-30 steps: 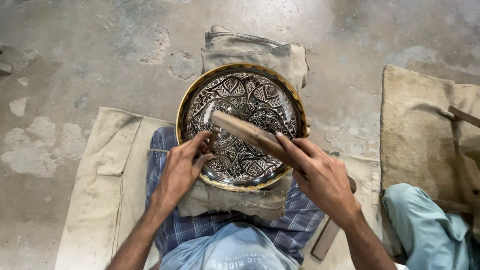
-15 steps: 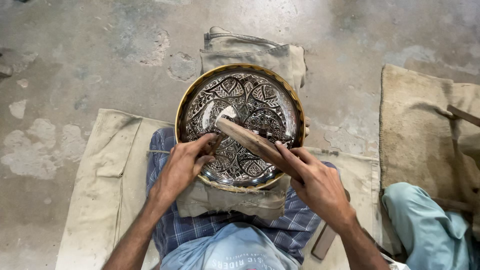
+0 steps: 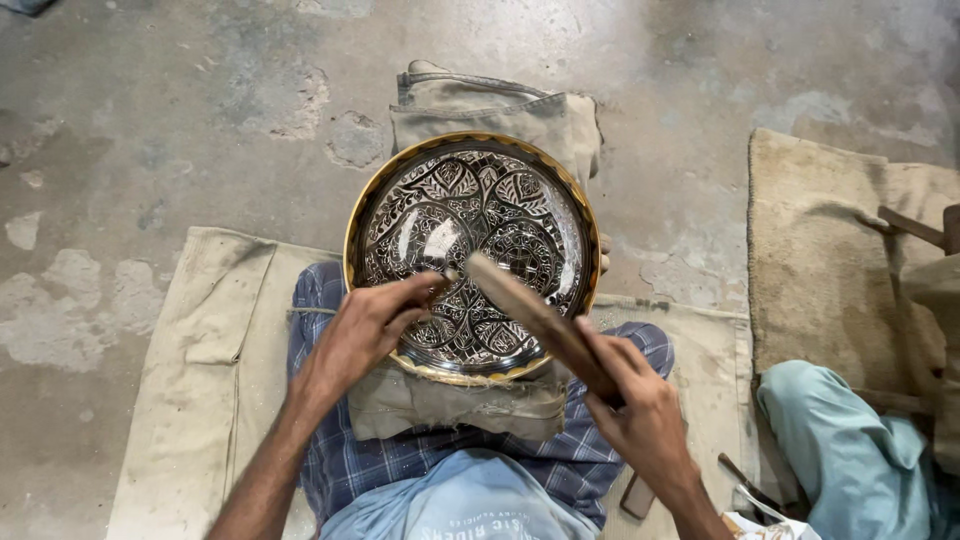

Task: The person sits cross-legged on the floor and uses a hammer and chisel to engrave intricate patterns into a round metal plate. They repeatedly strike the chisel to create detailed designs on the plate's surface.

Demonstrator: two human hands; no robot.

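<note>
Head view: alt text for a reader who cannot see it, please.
A seated person's right hand grips a wooden mallet over an ornate engraved metal plate on their lap, while the left hand pinches a small tool against it. Cloth mats cover the concrete floor.

The round plate (image 3: 470, 210) looks like metal — glossy, reflective, densely engraved in dark and silver, with a brass-yellow rim. The mallet (image 3: 540, 320) across it appears to be worn, matt wood. Under the plate lies coarse, frayed beige cloth (image 3: 455, 405). The floor (image 3: 150, 120) is rough, patchy concrete — dull and chipped. The checked cloth (image 3: 330, 470) looks soft-woven.
</note>
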